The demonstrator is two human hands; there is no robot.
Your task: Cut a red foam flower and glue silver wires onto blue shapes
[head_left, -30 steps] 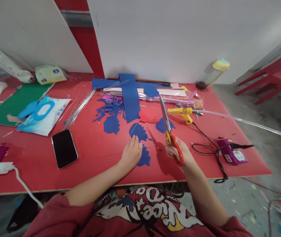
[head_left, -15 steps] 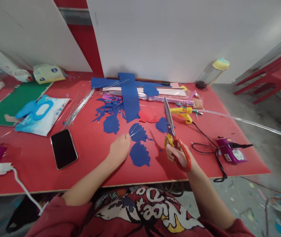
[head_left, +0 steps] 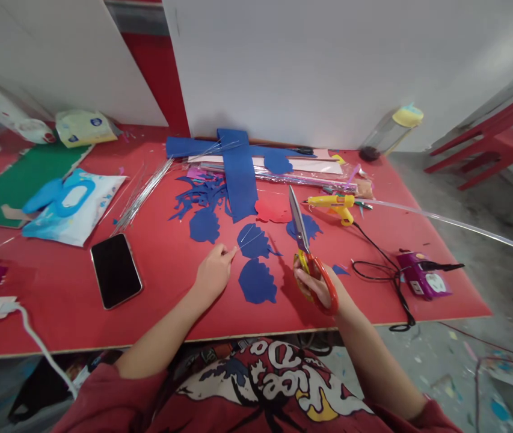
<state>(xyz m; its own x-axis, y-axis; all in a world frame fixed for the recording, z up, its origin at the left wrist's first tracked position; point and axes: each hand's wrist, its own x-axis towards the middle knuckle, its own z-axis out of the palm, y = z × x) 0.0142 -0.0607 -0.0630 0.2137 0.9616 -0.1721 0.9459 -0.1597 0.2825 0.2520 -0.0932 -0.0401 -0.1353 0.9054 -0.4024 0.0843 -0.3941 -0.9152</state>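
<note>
My right hand (head_left: 314, 281) grips scissors (head_left: 300, 222) by their red and yellow handles, blades together and pointing away, raised over the table. My left hand (head_left: 216, 267) rests on the table, one finger stretched toward thin wires (head_left: 249, 239) that lie across a blue scalloped cutout (head_left: 260, 248). Its other fingers are curled, and the fingertip comes close to the wire ends. Just below lies another blue cutout (head_left: 257, 282). More blue cutouts (head_left: 204, 225) lie to the left and behind the scissors. A red cutout (head_left: 272, 210) sits further back.
Blue strips (head_left: 239, 180), blue scraps (head_left: 202, 193) and a wire bundle (head_left: 148, 195) lie at the back. A yellow glue gun (head_left: 335, 204) with a long clear stick, a purple power block (head_left: 423, 276) and a bottle (head_left: 391, 132) are right. A phone (head_left: 116, 270) and wipes pack (head_left: 76, 207) are left.
My left hand has drawn back slightly to the left, with one finger now stretched out. My right hand and the scissors have shifted left, uncovering a small blue scrap.
</note>
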